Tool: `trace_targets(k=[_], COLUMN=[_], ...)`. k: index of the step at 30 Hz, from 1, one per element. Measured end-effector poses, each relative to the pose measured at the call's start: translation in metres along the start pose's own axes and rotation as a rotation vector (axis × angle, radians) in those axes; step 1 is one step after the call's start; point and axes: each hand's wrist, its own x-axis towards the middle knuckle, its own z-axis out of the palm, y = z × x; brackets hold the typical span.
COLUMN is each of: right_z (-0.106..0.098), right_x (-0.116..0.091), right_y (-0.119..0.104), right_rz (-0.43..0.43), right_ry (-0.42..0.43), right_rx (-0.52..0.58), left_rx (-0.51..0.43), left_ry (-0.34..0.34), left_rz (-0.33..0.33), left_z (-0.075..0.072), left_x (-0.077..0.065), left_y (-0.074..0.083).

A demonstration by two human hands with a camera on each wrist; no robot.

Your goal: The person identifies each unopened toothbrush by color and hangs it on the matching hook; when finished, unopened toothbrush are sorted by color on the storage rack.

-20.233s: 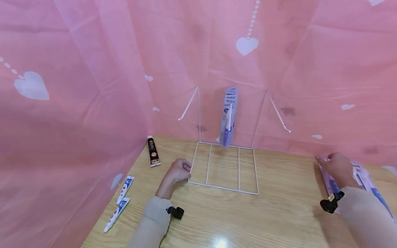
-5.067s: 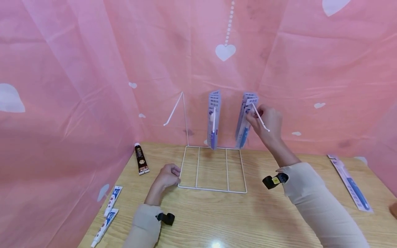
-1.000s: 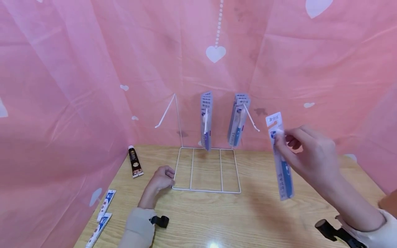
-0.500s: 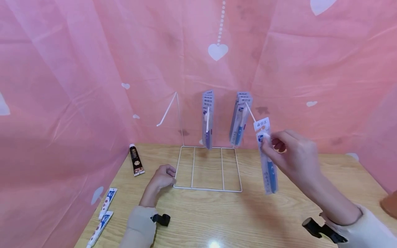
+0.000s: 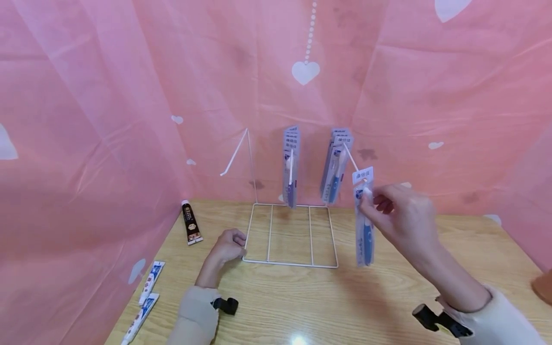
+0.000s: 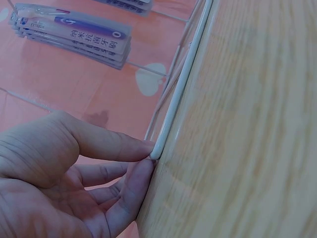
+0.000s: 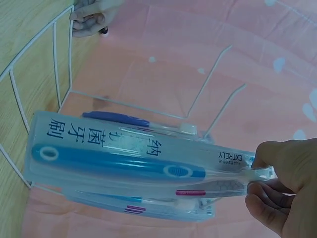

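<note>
My right hand pinches a blue packaged toothbrush near the brush-head end. In the head view its card meets the tip of the rack's right hook, which shows at the hanging hole. Farther back on that hook hang several blue packaged toothbrushes. The middle hook carries several purple packaged toothbrushes. The left hook is bare. My left hand pinches the near left corner of the white wire display rack between thumb and finger, as the left wrist view shows.
On the left of the wooden table lie a black toothpaste tube and two white-and-blue toothpaste tubes. A pink curtain stands behind and left of the rack. A brown rounded object is cut off at the right edge.
The right hook, bare 20 seconds ago, now bears toothbrushes. The last toothbrush has left the table's right side; my right hand has brought it leftward to the hook tip. My left hand stays put.
</note>
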Motion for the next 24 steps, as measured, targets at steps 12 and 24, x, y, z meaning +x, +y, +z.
trace_targets(k=[12, 24], right_z=[0.046, 0.085], right_x=[0.025, 0.047], right_y=[0.021, 0.044], right_rz=[0.209, 0.334], right_ry=[-0.038, 0.017], right_rx=[0.075, 0.09], left_rx=[0.008, -0.026], left_ry=[0.004, 0.0], left_rz=[-0.002, -0.005], left_z=[0.0, 0.001], left_x=[0.001, 0.0], left_y=[0.0, 0.001])
